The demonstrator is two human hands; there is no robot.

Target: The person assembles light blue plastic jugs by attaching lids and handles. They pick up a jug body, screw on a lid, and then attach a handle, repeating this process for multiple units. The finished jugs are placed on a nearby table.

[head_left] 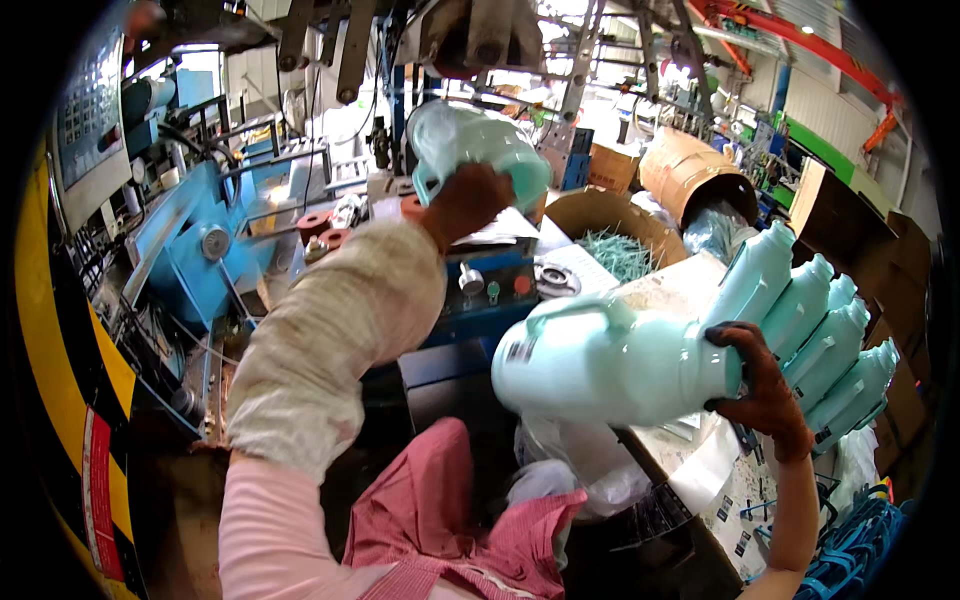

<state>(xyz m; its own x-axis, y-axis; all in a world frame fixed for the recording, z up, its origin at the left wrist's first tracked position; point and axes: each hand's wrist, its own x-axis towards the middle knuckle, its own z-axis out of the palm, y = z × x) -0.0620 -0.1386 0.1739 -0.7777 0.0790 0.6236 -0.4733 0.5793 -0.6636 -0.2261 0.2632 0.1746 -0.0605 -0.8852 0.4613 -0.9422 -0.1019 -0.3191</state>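
Observation:
My right hand [762, 390] is closed round the neck of a mint-green thermos flask [610, 365], which lies tilted on its side in the air, handle up and base toward the left. Further forward, my left hand [468, 205] grips a second mint-green flask [475, 140] below the machine's metal arms; its fingers are partly hidden and the flask is somewhat blurred. Several more mint-green flasks [835, 335] lean in a row on the right, beyond my right hand.
A worktable [690, 465] runs along the right, with blue straps [850, 550] beside it. Ahead stand a box of green strips [615, 250] and a cardboard drum [695, 175]. Metal machine arms [480, 35] hang overhead. Blue machinery [195, 250] and a yellow-black striped post [45, 330] are left.

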